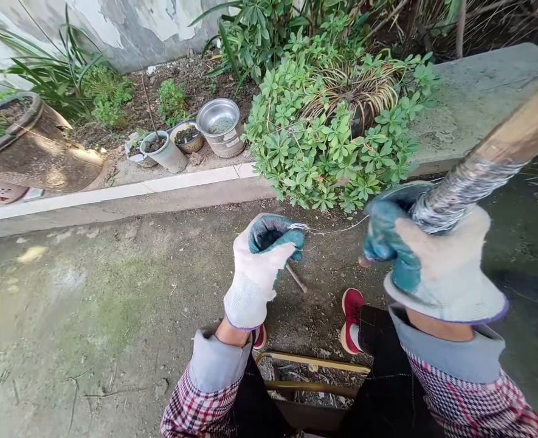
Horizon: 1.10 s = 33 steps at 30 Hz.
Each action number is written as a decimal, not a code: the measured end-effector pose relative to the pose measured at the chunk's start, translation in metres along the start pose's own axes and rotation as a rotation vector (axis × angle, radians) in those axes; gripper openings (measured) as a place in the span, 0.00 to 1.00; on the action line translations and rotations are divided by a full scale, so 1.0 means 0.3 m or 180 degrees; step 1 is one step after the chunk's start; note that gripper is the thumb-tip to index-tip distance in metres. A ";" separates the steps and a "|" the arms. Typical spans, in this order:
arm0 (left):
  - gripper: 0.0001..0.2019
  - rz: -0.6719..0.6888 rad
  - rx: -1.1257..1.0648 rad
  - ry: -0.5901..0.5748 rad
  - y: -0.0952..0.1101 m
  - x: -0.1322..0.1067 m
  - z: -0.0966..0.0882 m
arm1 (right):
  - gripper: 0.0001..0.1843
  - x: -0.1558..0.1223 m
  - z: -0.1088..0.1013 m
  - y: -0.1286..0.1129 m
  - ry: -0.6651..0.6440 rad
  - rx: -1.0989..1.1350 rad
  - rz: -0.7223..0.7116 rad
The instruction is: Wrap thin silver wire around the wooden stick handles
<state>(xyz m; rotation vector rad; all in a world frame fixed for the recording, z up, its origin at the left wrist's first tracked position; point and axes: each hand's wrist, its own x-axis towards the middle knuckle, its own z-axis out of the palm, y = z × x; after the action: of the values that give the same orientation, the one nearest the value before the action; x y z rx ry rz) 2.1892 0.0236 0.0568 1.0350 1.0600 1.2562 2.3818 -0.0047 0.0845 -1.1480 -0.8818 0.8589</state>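
Observation:
My left hand (pixel 264 261), in a white glove with green-coated palm and fingers, is closed in a pinch on a small bundle of thin wire (pixel 298 226). From it a fine strand runs right towards my other glove. My right hand (pixel 428 261), in a matching glove and slightly blurred, is wrapped round a thick wooden stick (pixel 515 128). Silvery wire (pixel 469 182) is wound in tight coils about the stick just above this glove. A thin twig (pixel 296 278) shows below my left fingers; whether they touch it I cannot tell.
Beyond my hands runs a raised bed with a pale tiled edge (pixel 196 182). On it stand a metal pot (pixel 222 131), small planters, a large tilted brown pot (pixel 41 146) and a leafy bush (pixel 296 134). A yellow metal frame (pixel 314 362) lies between my legs, above bare ground.

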 end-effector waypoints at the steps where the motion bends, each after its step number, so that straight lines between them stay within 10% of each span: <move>1: 0.08 -0.0025 0.0033 0.0026 0.001 0.002 0.002 | 0.13 0.007 -0.009 -0.001 -0.0032 -0.0032 0.0038; 9: 0.07 0.0077 0.0630 0.0084 -0.008 0.001 0.006 | 0.11 -0.015 0.020 0.003 -0.0804 -0.0393 0.0187; 16: 0.10 -0.0210 -0.0806 -0.0363 -0.020 0.016 -0.024 | 0.09 0.001 -0.011 0.082 -0.0839 -0.1397 -0.0562; 24: 0.08 -0.0120 -0.0633 -0.0341 -0.055 0.030 -0.019 | 0.14 -0.016 0.050 0.001 -0.1019 0.0462 0.0836; 33: 0.08 -0.0113 -0.0509 -0.0431 -0.053 0.017 -0.003 | 0.04 0.005 0.038 0.106 -0.1049 -0.1381 -0.0348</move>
<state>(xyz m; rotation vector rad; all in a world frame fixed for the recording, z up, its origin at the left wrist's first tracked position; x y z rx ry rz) 2.1917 0.0279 0.0408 0.9607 0.8567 1.2041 2.3685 0.0073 0.0557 -1.3337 -1.4411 0.7999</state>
